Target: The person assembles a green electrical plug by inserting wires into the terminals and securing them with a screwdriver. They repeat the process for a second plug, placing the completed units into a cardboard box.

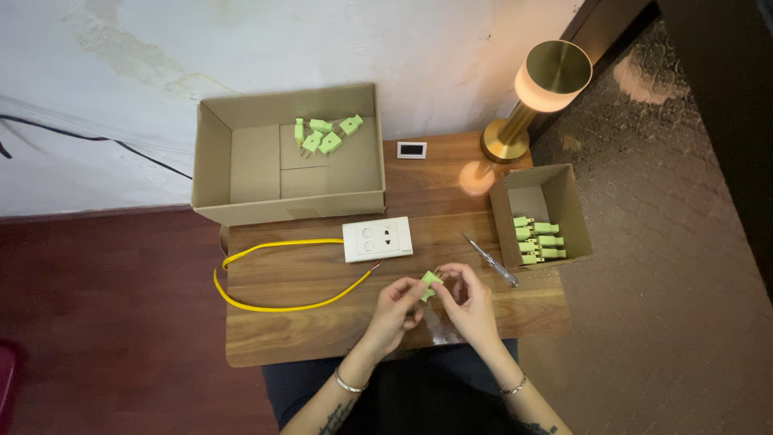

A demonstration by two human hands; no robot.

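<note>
1. Head view: both hands meet over the surface (266, 322)'s front edge; left hand (396, 304) and right hand (467, 302) pinch one green plug (431, 283) between their fingertips.
2. Plug looks light, rigid plastic, small; best gripped by its body, clear of the prongs.
3. Screwdriver (491, 261) lies just right; socket (378, 239) with yellow wire (274, 274) behind.

We see pale green plugs (324, 135) in a brown cardboard box (241, 161), a yellow wire (274, 306), a white socket plate (378, 239), a brown wood-grain worktop (282, 338) and a gold lamp (531, 97).
</note>
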